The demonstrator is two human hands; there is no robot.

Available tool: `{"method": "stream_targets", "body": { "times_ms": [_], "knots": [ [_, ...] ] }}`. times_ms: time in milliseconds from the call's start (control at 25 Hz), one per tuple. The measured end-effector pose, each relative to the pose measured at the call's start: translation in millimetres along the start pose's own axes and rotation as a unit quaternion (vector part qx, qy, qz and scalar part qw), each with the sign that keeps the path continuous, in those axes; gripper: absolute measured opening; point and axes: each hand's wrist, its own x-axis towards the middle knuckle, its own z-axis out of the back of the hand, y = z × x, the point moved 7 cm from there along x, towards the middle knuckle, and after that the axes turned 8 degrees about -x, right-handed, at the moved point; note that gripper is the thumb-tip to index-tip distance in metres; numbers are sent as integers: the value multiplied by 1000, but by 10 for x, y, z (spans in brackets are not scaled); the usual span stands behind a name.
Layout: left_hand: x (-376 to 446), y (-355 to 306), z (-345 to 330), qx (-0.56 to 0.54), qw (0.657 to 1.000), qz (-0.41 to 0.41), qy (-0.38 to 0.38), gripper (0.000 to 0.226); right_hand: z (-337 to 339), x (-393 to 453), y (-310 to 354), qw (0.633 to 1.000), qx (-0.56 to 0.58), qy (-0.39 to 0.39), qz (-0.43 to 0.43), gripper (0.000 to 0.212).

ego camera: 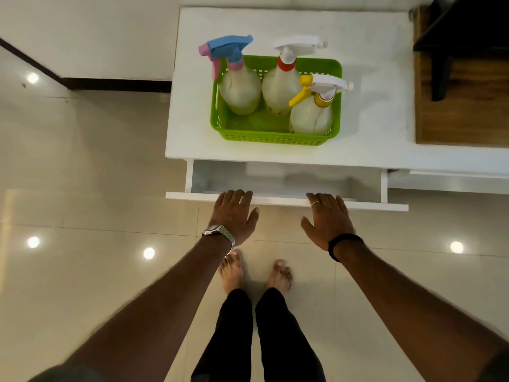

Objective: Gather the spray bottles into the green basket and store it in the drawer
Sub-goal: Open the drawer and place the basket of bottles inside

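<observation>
A green basket (271, 139) stands on the white cabinet top (371, 78). Three spray bottles stand upright inside it: one with a blue and pink head (239, 84), one with a white head and red collar (281, 86), one with a yellow trigger (312, 114). Below the top, the white drawer (286, 201) is pulled partly out and its inside looks bare. My left hand (234, 213) and my right hand (327, 219) both rest on the drawer's front edge, fingers curled over it.
A wooden board (465, 117) with a dark stand (462, 31) on it sits at the right of the cabinet top. Glossy beige floor tiles (96, 175) spread to the left and below. My bare feet (256, 274) stand just before the drawer.
</observation>
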Motion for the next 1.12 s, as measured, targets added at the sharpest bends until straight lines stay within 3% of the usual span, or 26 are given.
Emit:
{"method": "stream_targets", "body": {
  "times_ms": [840, 960, 1040, 1120],
  "knots": [
    [-1826, 76, -1186, -30, 983, 72, 165, 70, -1067, -1700, 282, 988, -1, 154, 28, 71],
    [-1832, 106, -1090, -75, 984, 81, 138, 69, -1029, -1748, 282, 987, 8, 160, 28, 75],
    [-1608, 201, -799, -158, 980, 97, 68, 61, -820, -1595, 204, 991, 21, 130, 10, 72],
    [-1268, 369, -334, -294, 943, 148, -39, 43, -436, -1285, 68, 996, 56, 70, -15, 66]
  ]
}}
